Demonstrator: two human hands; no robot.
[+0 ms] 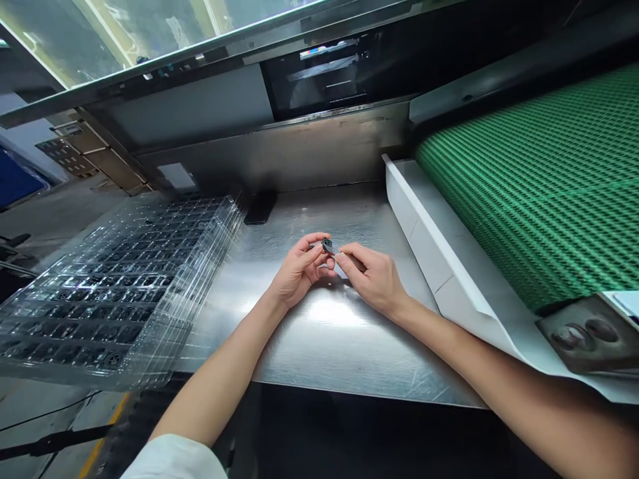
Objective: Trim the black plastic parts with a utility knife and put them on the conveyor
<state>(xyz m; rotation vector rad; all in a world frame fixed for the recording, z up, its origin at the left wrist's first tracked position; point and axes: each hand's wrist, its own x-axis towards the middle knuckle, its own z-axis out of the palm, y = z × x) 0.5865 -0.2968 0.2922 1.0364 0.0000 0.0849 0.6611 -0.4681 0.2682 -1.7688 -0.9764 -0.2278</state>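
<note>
Both hands meet over the middle of a steel worktable (329, 332). My left hand (299, 269) has its fingers curled and pinches a small dark part (327, 245) between thumb and fingertips. My right hand (372, 276) is closed too, its fingertips touching the same small part from the right. The part is tiny and round-ish; its details cannot be made out. A stack of clear plastic trays (120, 286) holding several small dark parts lies to the left of my hands.
A green mesh conveyor belt (539, 186) runs along the right, bordered by a white guide wall (429, 233). A dark flat object (259, 207) lies at the table's back. A grey control box with buttons (586, 332) sits at the right. A dark screen (324, 73) is mounted behind.
</note>
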